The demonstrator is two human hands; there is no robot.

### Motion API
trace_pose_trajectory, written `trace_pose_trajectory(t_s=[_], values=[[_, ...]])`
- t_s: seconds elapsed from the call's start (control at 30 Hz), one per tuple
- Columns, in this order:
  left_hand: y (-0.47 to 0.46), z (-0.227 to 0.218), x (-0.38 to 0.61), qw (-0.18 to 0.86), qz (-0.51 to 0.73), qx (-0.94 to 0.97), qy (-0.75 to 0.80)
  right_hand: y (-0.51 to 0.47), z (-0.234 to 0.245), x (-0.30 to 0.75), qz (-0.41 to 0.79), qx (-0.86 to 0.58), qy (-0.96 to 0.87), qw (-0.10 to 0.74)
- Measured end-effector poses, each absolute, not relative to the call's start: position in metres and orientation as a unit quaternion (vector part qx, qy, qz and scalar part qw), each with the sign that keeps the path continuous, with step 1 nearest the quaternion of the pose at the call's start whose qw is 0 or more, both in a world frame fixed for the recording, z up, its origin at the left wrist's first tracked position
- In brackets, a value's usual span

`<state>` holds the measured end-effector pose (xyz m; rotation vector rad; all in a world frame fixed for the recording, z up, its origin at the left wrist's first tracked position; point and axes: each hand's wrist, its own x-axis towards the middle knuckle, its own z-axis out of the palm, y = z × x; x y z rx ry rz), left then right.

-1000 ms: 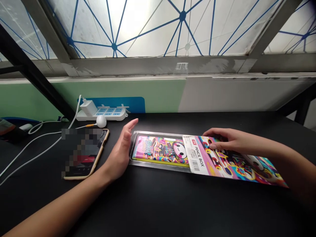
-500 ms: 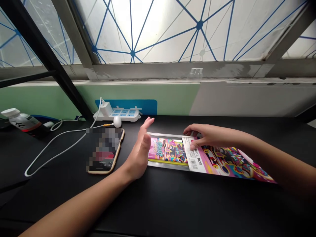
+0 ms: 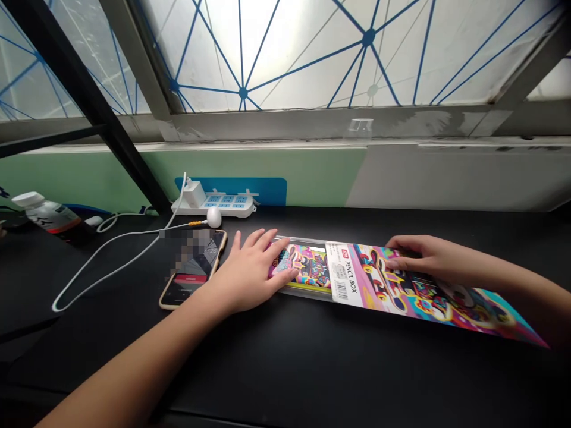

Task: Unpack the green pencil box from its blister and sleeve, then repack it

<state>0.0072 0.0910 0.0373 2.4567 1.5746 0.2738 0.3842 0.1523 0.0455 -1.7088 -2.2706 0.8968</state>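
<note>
A pencil box [image 3: 308,264] in clear casing with a colourful cartoon print lies on the black table. A printed cardboard sleeve [image 3: 370,279], with a white label reading PENCIL BOX, covers its right part and reaches far to the right. My left hand [image 3: 252,270] rests spread over the box's left end, index finger along the far edge and thumb on the near part of the top. Further right, my right hand [image 3: 422,255] grips the sleeve at its far edge, thumb on top and fingers mostly hidden behind.
A phone [image 3: 191,276] lies left of my left hand. Behind it are a white cable [image 3: 100,246], a round white plug piece [image 3: 214,217] and a power strip [image 3: 232,205]. A bottle [image 3: 47,214] leans at far left, near a black post [image 3: 120,142].
My left hand has turned from edge-on beside the box to palm-down over its left end. My right hand has slid right along the sleeve, away from the label.
</note>
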Motion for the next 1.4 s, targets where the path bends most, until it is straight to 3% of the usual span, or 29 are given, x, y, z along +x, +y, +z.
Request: trace_pose_trajectory(t_s=[0.2,0.33,0.5,0.67,0.97,1.4], values=[[0.089,0.035,0.007,0.064,0.074,0.831,0.548,0.152,0.041,0.417,0.272,-0.602,-0.750,0.035],[0.085,0.036,0.005,0.035,0.062,0.826,0.559,0.156,0.052,0.449,0.334,-0.602,-0.725,-0.007],[0.078,0.038,0.011,-0.022,0.076,0.835,0.545,0.150,0.053,0.438,0.315,-0.588,-0.742,0.055],[0.078,0.032,0.022,0.022,0.063,0.869,0.490,0.144,0.040,0.389,0.275,-0.592,-0.748,0.120],[0.084,0.035,0.016,0.073,0.066,0.873,0.477,0.152,0.053,0.438,0.404,-0.555,-0.726,0.033],[0.083,0.036,0.017,0.072,0.068,0.879,0.466,0.150,0.047,0.416,0.349,-0.570,-0.741,0.060]])
